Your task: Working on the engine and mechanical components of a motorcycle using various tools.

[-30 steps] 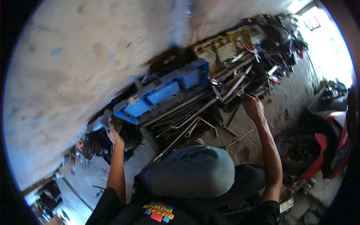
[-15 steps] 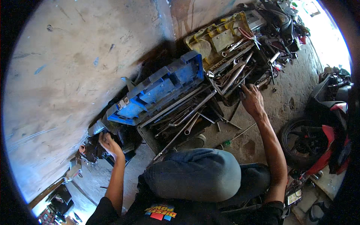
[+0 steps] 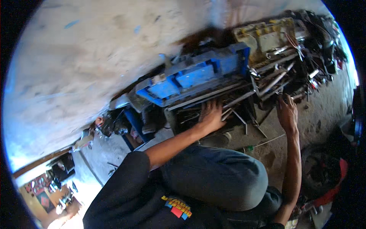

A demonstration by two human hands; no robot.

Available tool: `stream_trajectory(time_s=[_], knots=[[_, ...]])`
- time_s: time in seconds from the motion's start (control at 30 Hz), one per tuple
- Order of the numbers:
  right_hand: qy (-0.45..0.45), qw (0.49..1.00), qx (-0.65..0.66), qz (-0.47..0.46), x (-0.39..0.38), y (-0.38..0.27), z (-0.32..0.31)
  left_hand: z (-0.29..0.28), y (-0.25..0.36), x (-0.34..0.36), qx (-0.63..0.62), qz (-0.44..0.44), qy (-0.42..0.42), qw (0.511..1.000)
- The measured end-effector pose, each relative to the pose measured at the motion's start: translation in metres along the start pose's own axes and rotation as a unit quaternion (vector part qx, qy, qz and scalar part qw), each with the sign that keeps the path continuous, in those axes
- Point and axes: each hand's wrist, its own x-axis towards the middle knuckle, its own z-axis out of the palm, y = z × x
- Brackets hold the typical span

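Observation:
My left hand [image 3: 211,116] has reached into the dark toolbox [image 3: 171,118] among long steel tools, its fingers spread, below an open blue plastic lid [image 3: 198,78]. At the right, my right hand [image 3: 288,112] has curled fingers around something dark and too small to make out, at the edge of a heap of wrenches [image 3: 277,82]. Behind the heap stands a dirty yellow tray [image 3: 263,44]. A screwdriver with a green handle [image 3: 249,149] lies on the concrete near my knee. The picture is somewhat blurred.
A stained wall [image 3: 95,57] runs behind the tools. Dark clutter [image 3: 320,34] piles up at the back right. A red vehicle part with a wheel [image 3: 331,194] is at the lower right. More items lie on the floor [image 3: 99,160] to the left, beside a bright area.
My left hand has left the grey items by the wall and moved right into the toolbox, its fingers spreading. My right hand stays at the wrench heap. The view has swung leftward.

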Motion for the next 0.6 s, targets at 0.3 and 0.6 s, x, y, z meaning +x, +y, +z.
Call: stream_trajectory(time_s=[0.3, 0.6], knots=[[-0.039, 0.999, 0.005, 0.015, 0.015, -0.015, 0.001, 0.003, -0.009, 0.008, -0.009, -0.023, 0.053, 0.998], [0.046, 0.998, -0.022, -0.026, 0.002, 0.003, 0.010, 0.011, 0.000, 0.004, 0.072, -0.045, 0.039, 0.996]])
